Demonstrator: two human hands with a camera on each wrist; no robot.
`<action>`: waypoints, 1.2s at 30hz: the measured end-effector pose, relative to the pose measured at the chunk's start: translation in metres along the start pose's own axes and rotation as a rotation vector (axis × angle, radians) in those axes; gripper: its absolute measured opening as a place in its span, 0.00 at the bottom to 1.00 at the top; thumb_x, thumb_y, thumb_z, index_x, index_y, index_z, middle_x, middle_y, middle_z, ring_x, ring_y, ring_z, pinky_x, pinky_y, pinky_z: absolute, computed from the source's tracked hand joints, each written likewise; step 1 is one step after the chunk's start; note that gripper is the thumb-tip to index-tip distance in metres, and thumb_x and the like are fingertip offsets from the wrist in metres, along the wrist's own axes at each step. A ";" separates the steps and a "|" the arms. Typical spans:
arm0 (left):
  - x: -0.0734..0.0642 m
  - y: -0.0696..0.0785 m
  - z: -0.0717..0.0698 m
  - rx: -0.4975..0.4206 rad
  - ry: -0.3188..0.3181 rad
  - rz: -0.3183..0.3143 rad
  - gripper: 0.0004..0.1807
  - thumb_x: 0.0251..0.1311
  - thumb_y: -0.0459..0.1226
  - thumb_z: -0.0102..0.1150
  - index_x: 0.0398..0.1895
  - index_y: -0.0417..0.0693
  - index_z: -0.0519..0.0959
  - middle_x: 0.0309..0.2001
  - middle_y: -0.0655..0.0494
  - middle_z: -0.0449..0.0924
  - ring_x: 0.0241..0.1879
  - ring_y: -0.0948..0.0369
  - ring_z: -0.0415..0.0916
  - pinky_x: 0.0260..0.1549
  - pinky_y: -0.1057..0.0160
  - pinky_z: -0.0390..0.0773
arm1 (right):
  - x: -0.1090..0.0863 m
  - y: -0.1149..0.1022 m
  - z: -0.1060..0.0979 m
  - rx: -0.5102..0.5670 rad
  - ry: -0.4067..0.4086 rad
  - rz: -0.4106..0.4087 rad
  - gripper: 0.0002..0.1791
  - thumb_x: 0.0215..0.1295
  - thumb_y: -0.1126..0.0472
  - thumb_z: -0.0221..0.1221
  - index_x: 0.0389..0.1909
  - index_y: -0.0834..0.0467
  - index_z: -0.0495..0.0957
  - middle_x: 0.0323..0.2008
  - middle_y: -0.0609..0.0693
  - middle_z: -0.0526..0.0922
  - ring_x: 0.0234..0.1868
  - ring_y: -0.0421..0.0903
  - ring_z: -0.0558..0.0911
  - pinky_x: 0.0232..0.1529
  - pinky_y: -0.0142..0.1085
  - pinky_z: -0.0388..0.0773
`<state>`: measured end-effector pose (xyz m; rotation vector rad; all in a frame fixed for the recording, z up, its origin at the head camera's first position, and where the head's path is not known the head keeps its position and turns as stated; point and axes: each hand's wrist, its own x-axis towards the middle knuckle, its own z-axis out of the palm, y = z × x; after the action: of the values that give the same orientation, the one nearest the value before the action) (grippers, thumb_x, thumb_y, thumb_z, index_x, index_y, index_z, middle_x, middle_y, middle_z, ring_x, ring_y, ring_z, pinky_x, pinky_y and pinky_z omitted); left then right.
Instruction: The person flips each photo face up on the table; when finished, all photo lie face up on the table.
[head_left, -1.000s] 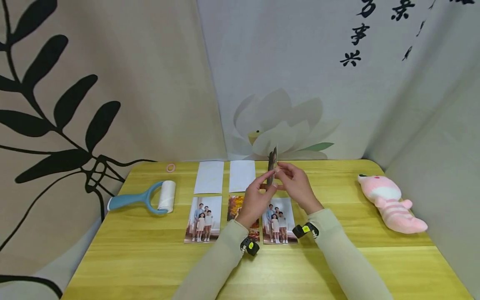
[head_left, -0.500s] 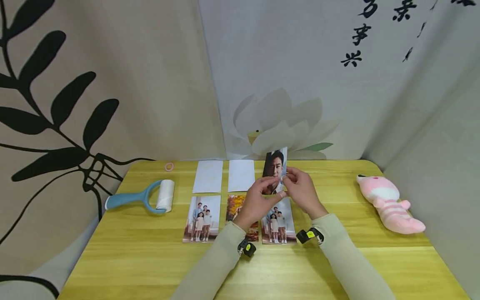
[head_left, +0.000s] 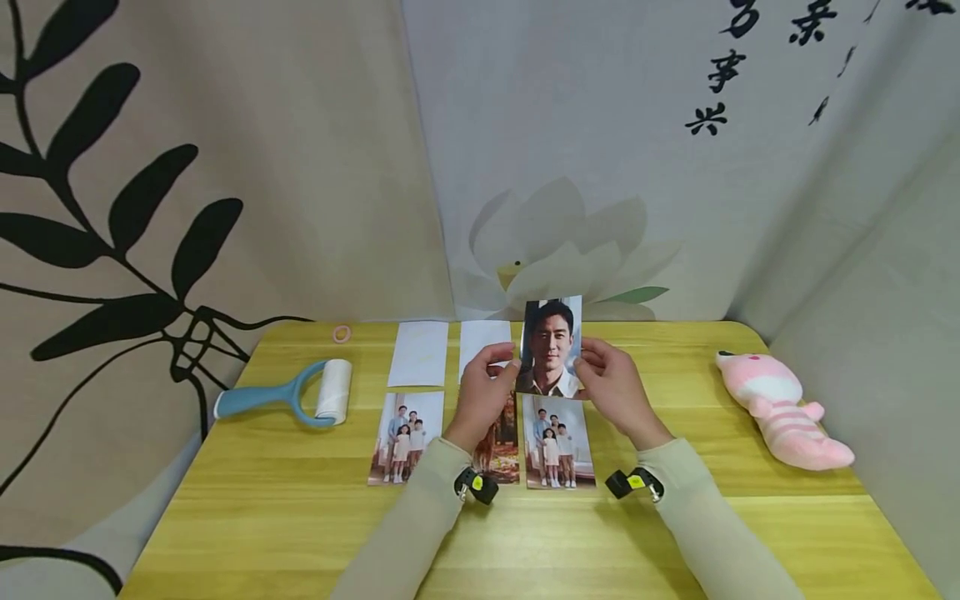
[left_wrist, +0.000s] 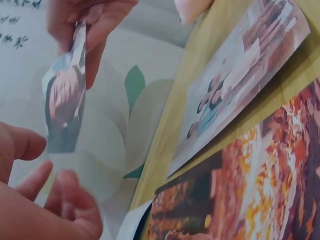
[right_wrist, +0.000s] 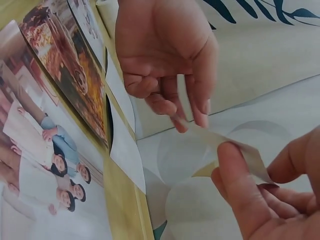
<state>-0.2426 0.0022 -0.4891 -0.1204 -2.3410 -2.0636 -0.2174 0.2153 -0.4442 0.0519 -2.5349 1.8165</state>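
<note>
A portrait photo [head_left: 551, 346] of a dark-haired person is held up near the table's back edge, its picture side facing the head camera. My right hand [head_left: 618, 387] pinches its right edge between thumb and fingers; in the right wrist view the thumb [right_wrist: 235, 160] presses the pale side. Beside the left edge is my left hand [head_left: 483, 392]. The left wrist view shows its thumb and fingers spread apart, close to the photo's free end [left_wrist: 62, 142]. Just below lie a family photo [head_left: 560, 442] and an autumn-coloured photo [head_left: 506, 450], the latter partly hidden by my left hand.
Another family photo [head_left: 407, 437] lies at left, with a blank white card [head_left: 417, 354] behind it. A second white card [head_left: 480, 337] is partly covered by my left hand. Farther left are a blue-handled lint roller [head_left: 281, 398] and a pink ring [head_left: 341, 334]. A pink plush toy [head_left: 783, 408] lies right.
The portrait photo has turned from edge-on to face the head camera. My hands have moved apart, the left one leftward and the right one slightly rightward.
</note>
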 end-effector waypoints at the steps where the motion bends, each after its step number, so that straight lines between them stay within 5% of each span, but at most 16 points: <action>1: 0.001 -0.001 -0.001 -0.033 -0.009 -0.020 0.18 0.74 0.40 0.63 0.64 0.47 0.82 0.57 0.47 0.83 0.47 0.56 0.79 0.40 0.60 0.82 | -0.001 0.000 0.000 0.006 -0.002 -0.003 0.25 0.80 0.64 0.53 0.73 0.68 0.70 0.56 0.69 0.81 0.43 0.47 0.85 0.35 0.37 0.89; 6: 0.003 -0.004 -0.005 -0.182 -0.090 -0.119 0.18 0.75 0.37 0.61 0.65 0.46 0.80 0.53 0.46 0.83 0.42 0.60 0.81 0.41 0.51 0.87 | -0.005 0.001 -0.001 0.026 -0.012 -0.020 0.24 0.80 0.65 0.53 0.72 0.68 0.71 0.54 0.68 0.80 0.42 0.46 0.84 0.34 0.37 0.89; 11: 0.002 -0.006 -0.007 -0.195 -0.136 -0.168 0.17 0.77 0.38 0.59 0.65 0.50 0.81 0.51 0.49 0.82 0.40 0.61 0.82 0.43 0.53 0.88 | -0.005 0.006 -0.001 0.028 -0.014 -0.019 0.23 0.80 0.64 0.54 0.71 0.68 0.71 0.54 0.68 0.80 0.42 0.46 0.84 0.34 0.37 0.89; 22: 0.012 -0.010 -0.003 -0.243 -0.130 -0.172 0.17 0.75 0.34 0.61 0.64 0.45 0.81 0.46 0.51 0.82 0.37 0.59 0.81 0.33 0.66 0.86 | 0.005 0.020 -0.006 0.059 0.016 0.005 0.25 0.81 0.61 0.56 0.73 0.65 0.72 0.51 0.65 0.80 0.40 0.40 0.84 0.36 0.41 0.90; 36: 0.027 -0.013 0.015 -0.296 -0.127 -0.184 0.18 0.76 0.34 0.60 0.66 0.46 0.79 0.49 0.49 0.80 0.43 0.58 0.83 0.47 0.56 0.89 | 0.021 0.043 -0.010 0.030 0.175 0.054 0.23 0.73 0.69 0.62 0.67 0.64 0.79 0.57 0.66 0.84 0.38 0.39 0.84 0.42 0.48 0.90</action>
<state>-0.2697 0.0165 -0.5018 -0.0426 -2.1678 -2.5543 -0.2398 0.2382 -0.4807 -0.1692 -2.4123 1.7913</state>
